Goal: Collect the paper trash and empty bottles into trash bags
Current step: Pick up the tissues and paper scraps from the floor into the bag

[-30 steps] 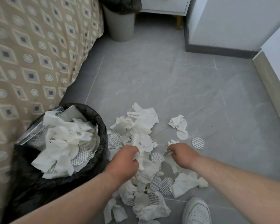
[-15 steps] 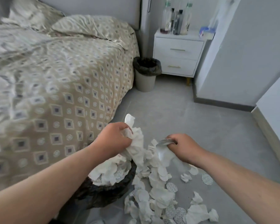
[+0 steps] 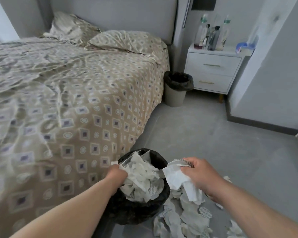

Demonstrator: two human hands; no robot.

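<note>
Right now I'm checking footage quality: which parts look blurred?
Head view: the bed smears with motion blur toward the left edge; the bottles on the nightstand are soft; the left hand, the right hand and their paper look sharper.

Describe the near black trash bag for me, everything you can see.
The bag is thin, glossy black plastic, standing open on the floor beside the bed. Crumpled white paper is heaped above its rim. The left hand grips that paper; the right hand holds a wad beside the rim.
</note>
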